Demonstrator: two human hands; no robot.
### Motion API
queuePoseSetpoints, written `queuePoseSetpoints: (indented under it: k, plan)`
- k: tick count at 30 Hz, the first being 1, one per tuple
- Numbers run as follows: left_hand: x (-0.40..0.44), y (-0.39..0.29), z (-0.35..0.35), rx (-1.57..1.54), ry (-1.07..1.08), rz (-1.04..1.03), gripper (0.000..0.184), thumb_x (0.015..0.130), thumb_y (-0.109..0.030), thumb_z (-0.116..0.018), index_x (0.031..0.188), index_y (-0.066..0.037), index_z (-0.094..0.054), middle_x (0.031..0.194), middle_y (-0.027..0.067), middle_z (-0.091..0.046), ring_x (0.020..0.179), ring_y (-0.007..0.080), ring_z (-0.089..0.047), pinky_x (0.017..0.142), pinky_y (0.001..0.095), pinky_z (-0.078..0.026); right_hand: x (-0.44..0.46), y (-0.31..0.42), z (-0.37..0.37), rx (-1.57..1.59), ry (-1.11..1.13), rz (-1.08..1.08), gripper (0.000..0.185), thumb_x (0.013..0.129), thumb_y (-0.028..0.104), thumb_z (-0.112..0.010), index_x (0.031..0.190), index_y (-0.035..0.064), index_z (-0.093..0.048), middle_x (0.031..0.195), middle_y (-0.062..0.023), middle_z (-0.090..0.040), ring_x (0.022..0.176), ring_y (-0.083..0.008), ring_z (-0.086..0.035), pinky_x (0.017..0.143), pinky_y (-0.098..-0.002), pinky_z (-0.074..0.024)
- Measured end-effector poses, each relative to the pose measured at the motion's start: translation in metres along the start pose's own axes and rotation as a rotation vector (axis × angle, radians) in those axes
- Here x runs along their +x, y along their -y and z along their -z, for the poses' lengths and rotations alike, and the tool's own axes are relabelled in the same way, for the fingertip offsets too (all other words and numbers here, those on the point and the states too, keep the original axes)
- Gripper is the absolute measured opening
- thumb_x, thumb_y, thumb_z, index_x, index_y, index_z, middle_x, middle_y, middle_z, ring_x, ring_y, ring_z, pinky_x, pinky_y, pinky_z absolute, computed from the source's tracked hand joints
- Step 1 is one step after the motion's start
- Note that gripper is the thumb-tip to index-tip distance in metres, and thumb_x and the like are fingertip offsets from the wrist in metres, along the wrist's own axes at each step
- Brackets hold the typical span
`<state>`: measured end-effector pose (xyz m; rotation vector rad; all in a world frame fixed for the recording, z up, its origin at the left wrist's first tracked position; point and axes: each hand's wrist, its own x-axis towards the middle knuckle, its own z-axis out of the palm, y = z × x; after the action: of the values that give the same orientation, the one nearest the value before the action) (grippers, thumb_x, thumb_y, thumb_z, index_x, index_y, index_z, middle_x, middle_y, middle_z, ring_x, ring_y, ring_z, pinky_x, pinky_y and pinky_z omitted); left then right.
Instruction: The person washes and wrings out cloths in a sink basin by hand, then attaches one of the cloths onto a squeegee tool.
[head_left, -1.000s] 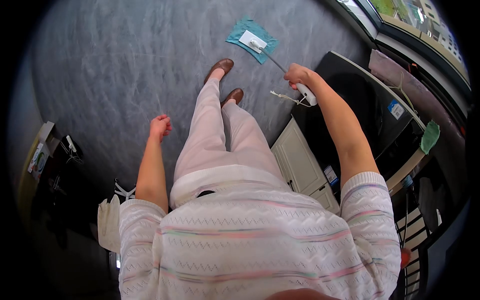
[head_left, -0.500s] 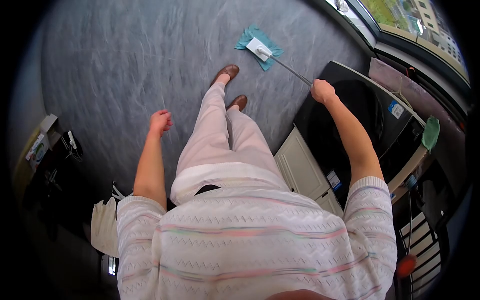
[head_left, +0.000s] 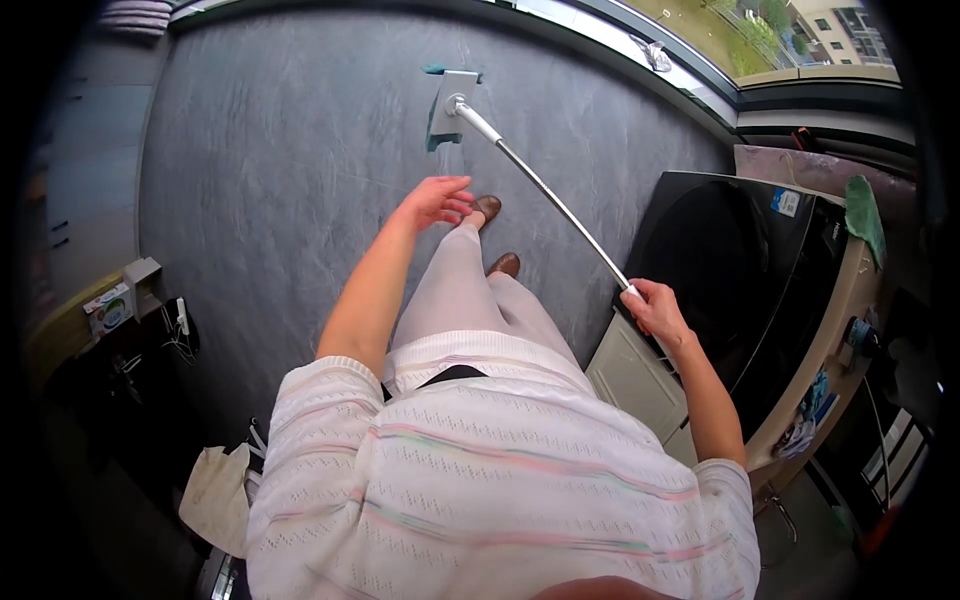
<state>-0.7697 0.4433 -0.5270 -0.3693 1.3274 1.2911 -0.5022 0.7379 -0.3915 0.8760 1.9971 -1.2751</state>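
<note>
My right hand (head_left: 655, 308) is wrapped round the top end of a flat mop (head_left: 560, 205) with a long silvery pole. The pole slants up and left to a white rectangular mop head (head_left: 455, 100). A teal cloth (head_left: 436, 135) shows along the edges of that head, which looks raised or tilted near the floor; whether it touches the floor I cannot tell. My left hand (head_left: 438, 203) reaches forward over my legs, fingers stretched and apart, with nothing in it. It is nearest to the pole but not touching it.
Grey streaked floor (head_left: 290, 150) lies ahead. A black front-loading washing machine (head_left: 700, 250) stands at right, beside a white cabinet (head_left: 635, 375). A window (head_left: 750, 40) runs along the upper right. At left are a carton (head_left: 108, 308) and a cream cloth (head_left: 215, 500). My brown shoes (head_left: 505, 264) are below the mop.
The mop head has swung left and tilted, its cloth no longer spread out flat. My right hand has come nearer my body. My left hand has reached forward and right, and its fingers have opened.
</note>
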Motion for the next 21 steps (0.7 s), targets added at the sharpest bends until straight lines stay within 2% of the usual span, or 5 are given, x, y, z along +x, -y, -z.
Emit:
queuePoseSetpoints:
  k: [6, 10, 12, 16, 21]
  plan:
    - [-0.039, -0.075, -0.078, -0.284, 0.422, -0.384, 0.030, 0.084, -0.021, -0.056, 0.106, -0.003, -0.049, 0.088, 0.0130, -0.061, 0.055, 0.0112, -0.054, 0.044, 0.0188, -0.040, -0.067, -0.040, -0.034, 0.464, -0.006, 0.115, 0.027, 0.078, 0.017, -0.064, 0.097, -0.0008, -0.059, 0.059, 0.0035, -0.050, 0.047, -0.0044, -0.045, 0.042, -0.0199, -0.0371]
    - [-0.076, -0.092, -0.118, -0.018, 0.354, -0.566, 0.016, 0.084, -0.015, -0.054, 0.094, -0.004, -0.049, 0.081, 0.0107, -0.061, 0.051, 0.0100, -0.053, 0.043, 0.0197, -0.040, -0.037, -0.080, -0.045, 0.040, -0.223, 0.320, 0.024, 0.079, 0.015, -0.062, 0.100, 0.0032, -0.059, 0.076, -0.0021, -0.058, 0.067, -0.0086, -0.055, 0.057, -0.0225, -0.0443]
    - [-0.088, -0.098, -0.132, 0.095, 0.176, -0.658, 0.011, 0.083, -0.013, -0.055, 0.088, -0.005, -0.049, 0.077, 0.0085, -0.060, 0.049, 0.0099, -0.052, 0.041, 0.0200, -0.040, -0.021, -0.075, -0.035, -0.502, -0.477, 0.503, 0.024, 0.079, 0.014, -0.060, 0.102, 0.0049, -0.059, 0.088, -0.0058, -0.061, 0.079, -0.0108, -0.057, 0.065, -0.0238, -0.0455]
    - [-0.069, -0.095, -0.124, 0.305, -0.226, -0.853, 0.008, 0.079, -0.011, -0.056, 0.083, -0.004, -0.052, 0.073, 0.0049, -0.059, 0.049, 0.0106, -0.053, 0.041, 0.0218, -0.041, -0.026, 0.022, 0.002, 0.161, -0.412, 0.573, 0.023, 0.082, 0.010, -0.056, 0.104, 0.0042, -0.058, 0.097, -0.0088, -0.061, 0.083, -0.0126, -0.058, 0.065, -0.0229, -0.0450]
    - [-0.042, -0.097, -0.075, 0.666, -0.767, -1.210, 0.008, 0.077, -0.013, -0.058, 0.080, -0.006, -0.058, 0.070, 0.0046, -0.060, 0.058, 0.0160, -0.057, 0.057, 0.0301, -0.048, -0.054, 0.142, 0.059, 0.197, -0.602, 0.952, 0.020, 0.084, 0.009, -0.054, 0.103, 0.0047, -0.059, 0.096, -0.0058, -0.061, 0.086, -0.0120, -0.056, 0.071, -0.0231, -0.0437]
